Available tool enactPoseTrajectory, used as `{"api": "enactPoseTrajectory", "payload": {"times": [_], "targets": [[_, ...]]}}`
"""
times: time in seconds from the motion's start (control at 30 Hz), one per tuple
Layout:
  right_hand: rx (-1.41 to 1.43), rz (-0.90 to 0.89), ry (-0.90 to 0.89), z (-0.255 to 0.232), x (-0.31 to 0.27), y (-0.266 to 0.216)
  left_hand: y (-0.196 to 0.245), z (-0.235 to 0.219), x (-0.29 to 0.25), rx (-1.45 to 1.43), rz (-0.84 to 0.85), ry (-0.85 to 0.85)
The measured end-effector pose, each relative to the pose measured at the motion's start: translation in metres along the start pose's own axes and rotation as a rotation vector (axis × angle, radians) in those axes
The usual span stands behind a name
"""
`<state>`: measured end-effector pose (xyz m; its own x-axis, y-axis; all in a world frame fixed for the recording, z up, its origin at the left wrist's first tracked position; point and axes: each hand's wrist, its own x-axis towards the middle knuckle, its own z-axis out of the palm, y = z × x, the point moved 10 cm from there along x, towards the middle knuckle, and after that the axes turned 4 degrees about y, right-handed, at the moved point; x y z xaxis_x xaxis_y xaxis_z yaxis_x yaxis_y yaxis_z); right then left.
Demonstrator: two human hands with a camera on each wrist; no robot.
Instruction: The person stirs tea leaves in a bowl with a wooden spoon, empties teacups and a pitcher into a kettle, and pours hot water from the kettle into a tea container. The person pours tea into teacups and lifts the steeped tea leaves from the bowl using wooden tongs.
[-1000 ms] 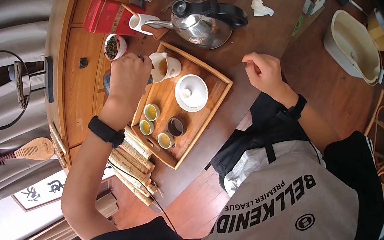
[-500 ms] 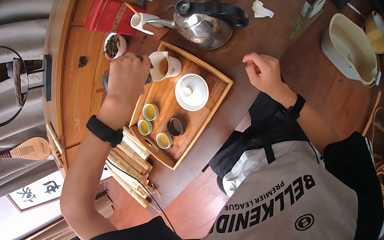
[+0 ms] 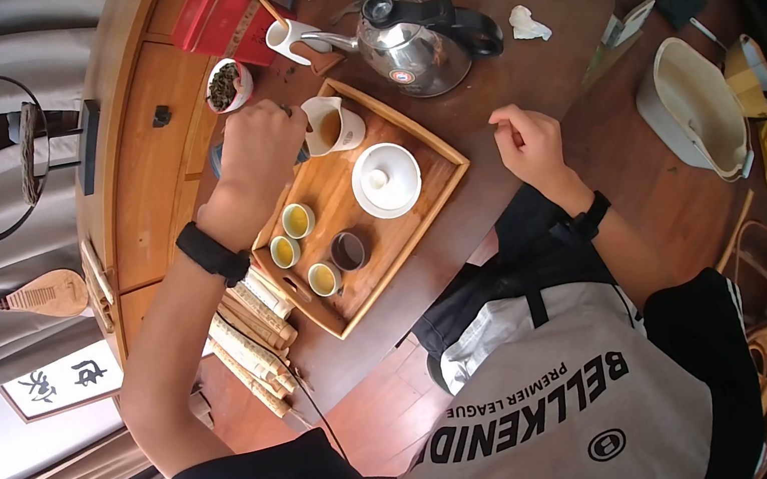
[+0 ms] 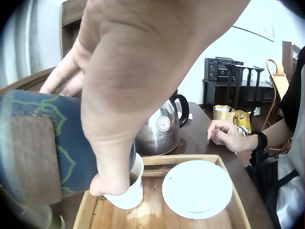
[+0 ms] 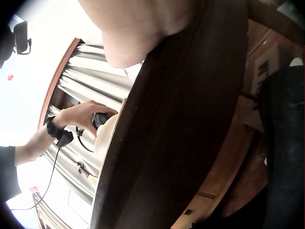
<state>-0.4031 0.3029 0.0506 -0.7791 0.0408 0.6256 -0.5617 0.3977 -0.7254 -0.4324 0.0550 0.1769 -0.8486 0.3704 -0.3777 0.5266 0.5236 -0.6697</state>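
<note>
The left hand [image 3: 262,148] is wrapped around a dark blue glazed teapot [image 4: 43,148], tilted over the white pitcher [image 3: 331,126] at the far corner of the wooden tea tray [image 3: 419,208]. Glazed ceramic like this is probably slippery, brittle and fairly heavy when full, so gripping round the body seems sound. The right hand [image 3: 530,142] rests on the tabletop's near edge, fingers loosely curled, holding nothing.

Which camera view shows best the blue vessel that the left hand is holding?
The left wrist view: the blue vessel fills the frame's left side, its green pattern plain, gripped by the left hand. The head view shows only a sliver beside the hand. The right wrist view shows a small dark shape.
</note>
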Motion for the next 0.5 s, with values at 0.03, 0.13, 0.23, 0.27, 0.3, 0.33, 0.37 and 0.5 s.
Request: {"api": "enactPoseTrajectory", "payload": {"times": [0.03,0.13,0.23,0.27,0.3,0.33,0.37,0.5], "targets": [[0.003,0.000,-0.002,0.000,0.000,0.000,-0.001,-0.001,-0.001,-0.019,-0.005,-0.002],[-0.013,-0.001,-0.011,0.001,0.000,0.000,-0.009,-0.001,-0.006,-0.137,-0.026,0.046],[-0.002,0.007,-0.014,0.002,0.000,0.000,-0.018,0.003,-0.015,-0.276,-0.087,0.033],[-0.003,-0.003,-0.018,0.003,0.000,-0.001,-0.019,0.002,-0.022,-0.280,-0.095,0.038],[-0.011,-0.001,-0.021,0.003,0.000,0.000,-0.021,-0.005,-0.030,-0.332,-0.122,0.095],[-0.020,0.000,-0.025,0.004,-0.001,0.000,-0.024,-0.009,-0.037,-0.385,-0.150,0.153],[-0.021,-0.011,-0.033,0.005,-0.002,0.000,-0.025,-0.005,-0.044,-0.393,-0.161,0.156],[-0.039,0.021,-0.042,0.008,-0.002,0.003,-0.041,0.013,-0.074,-0.726,-0.310,0.356]]}}
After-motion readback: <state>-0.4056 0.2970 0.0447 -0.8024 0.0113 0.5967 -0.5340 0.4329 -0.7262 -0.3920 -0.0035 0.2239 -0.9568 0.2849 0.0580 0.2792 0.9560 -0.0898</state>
